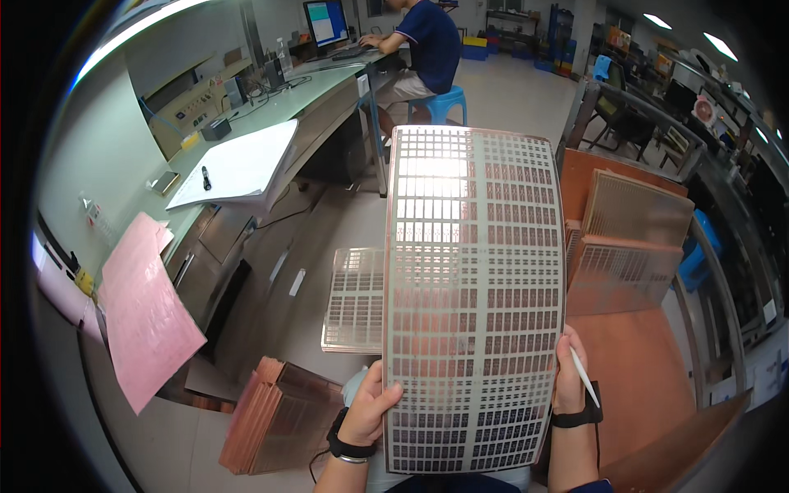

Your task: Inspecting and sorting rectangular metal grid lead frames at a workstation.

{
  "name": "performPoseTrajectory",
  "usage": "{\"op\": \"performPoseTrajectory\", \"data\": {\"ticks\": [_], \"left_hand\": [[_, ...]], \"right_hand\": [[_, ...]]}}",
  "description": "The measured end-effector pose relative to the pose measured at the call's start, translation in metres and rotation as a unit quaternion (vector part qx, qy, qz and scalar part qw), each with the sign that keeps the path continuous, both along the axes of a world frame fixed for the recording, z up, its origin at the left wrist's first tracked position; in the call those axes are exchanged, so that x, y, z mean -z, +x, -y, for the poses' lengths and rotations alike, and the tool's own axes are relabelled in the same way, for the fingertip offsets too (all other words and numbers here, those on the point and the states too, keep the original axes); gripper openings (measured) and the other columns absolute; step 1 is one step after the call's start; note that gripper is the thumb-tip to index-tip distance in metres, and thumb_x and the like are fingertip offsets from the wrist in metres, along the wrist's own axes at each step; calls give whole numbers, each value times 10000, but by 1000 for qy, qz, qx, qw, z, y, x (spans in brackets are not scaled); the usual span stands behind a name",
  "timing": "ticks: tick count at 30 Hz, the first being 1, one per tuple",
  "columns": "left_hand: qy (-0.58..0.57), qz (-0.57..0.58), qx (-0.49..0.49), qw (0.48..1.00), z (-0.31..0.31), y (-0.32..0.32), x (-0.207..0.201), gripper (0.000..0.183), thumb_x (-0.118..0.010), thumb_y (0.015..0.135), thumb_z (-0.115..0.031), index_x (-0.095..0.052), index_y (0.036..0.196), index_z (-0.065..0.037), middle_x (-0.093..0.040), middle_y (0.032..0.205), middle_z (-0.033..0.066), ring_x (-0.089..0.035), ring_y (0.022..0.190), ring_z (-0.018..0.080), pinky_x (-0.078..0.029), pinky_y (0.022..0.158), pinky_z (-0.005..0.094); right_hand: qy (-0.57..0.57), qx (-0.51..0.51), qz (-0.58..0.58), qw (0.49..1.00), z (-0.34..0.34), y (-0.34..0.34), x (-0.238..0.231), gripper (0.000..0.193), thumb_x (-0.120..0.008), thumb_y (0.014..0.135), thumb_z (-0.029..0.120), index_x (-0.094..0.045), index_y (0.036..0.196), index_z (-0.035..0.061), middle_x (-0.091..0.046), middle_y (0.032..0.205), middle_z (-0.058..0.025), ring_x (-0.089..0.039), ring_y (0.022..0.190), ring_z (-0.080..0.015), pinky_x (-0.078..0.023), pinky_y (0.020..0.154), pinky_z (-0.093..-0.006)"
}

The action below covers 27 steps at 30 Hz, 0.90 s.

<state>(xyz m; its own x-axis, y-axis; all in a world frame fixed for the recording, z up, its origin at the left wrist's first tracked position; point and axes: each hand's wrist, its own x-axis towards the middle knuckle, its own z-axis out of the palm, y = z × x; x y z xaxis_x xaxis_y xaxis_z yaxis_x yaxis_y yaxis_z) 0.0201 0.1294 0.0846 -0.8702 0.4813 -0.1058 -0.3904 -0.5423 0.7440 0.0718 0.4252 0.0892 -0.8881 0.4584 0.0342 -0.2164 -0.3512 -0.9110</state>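
Note:
A tall, thin circuit board panel [475, 304] stands upright in front of me, covered with a grid of small rectangles and edged in copper colour. Light glares off its upper left part. My left hand [366, 411] grips the lower left edge, thumb on the face. On the opposite edge my right hand [569, 374] is closed, its fingers partly hidden behind the panel. A white pen-like stick [585, 378] is tucked in that same hand, pointing down. Black bands circle both wrists.
More panels lean in a stack [279, 419] at lower left; another panel [353, 300] lies behind mine. At right, panels [629, 271] stand on an orange-brown board [633, 361]. Papers [238, 168] and a pink sheet [152, 312] overhang the left bench. A person [429, 49] sits at a computer.

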Motion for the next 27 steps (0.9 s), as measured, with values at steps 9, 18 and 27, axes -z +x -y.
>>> {"op": "performPoseTrajectory", "data": {"ticks": [9,18,27], "left_hand": [[-5,15,-5,1000,-3,-3,-1,441,-606,863,-129,-416,1249,-32,-566,1144,92,-565,1022,159,-460,888,307],[84,-51,-57,994,-8,-36,-18,358,-501,938,-284,-457,1163,-9,-584,1065,74,-578,949,135,-489,837,284],[53,-53,-121,990,-16,-27,-24,249,-455,958,-169,-468,1166,-34,-594,1083,83,-591,969,145,-497,851,290]], "right_hand": [[-13,-20,-12,1000,5,-5,-1,317,-450,963,187,-474,1191,-31,-582,1120,-108,-555,996,-141,-441,863,-255],[90,12,-6,996,3,9,22,364,-479,948,274,-520,1139,-33,-599,1073,-100,-557,959,-148,-424,858,-282],[69,2,-9,998,7,11,16,398,-532,917,330,-547,1079,-33,-618,1000,-101,-565,919,-153,-433,832,-288]]}}
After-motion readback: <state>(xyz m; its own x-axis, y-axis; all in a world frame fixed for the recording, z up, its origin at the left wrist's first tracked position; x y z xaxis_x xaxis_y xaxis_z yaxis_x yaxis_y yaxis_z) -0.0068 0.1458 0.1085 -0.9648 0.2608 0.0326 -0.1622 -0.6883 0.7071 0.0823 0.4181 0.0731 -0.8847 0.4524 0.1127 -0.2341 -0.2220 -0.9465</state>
